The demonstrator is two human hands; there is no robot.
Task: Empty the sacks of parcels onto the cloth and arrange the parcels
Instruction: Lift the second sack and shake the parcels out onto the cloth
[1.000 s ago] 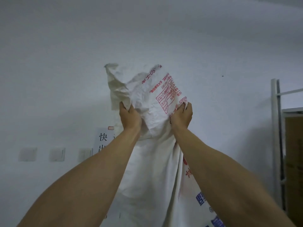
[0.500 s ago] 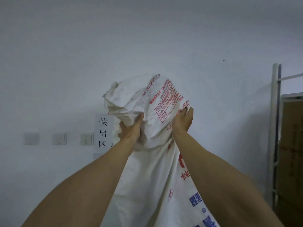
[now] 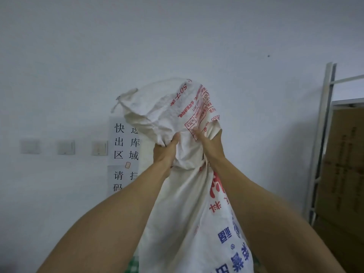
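A white woven sack (image 3: 183, 203) with red and blue print hangs upside down in front of me, its closed bottom end bunched up at the top. My left hand (image 3: 166, 152) grips the bunched fabric on the left. My right hand (image 3: 211, 144) grips it on the right, close beside the other hand. Both arms reach up and forward. The sack's mouth is below the frame, and no parcels are in view. A sliver of green checked cloth (image 3: 132, 265) shows at the bottom edge beside the sack.
A white wall fills the background, with a paper sign (image 3: 124, 142) of black characters and three wall switches (image 3: 66, 147) to the left. At the right stands a white metal rack (image 3: 323, 134) holding brown cardboard boxes (image 3: 342, 174).
The sack's top end has come lower and bunched tighter. My hands have moved closer together on it, and the view has tilted down, showing more of the sign.
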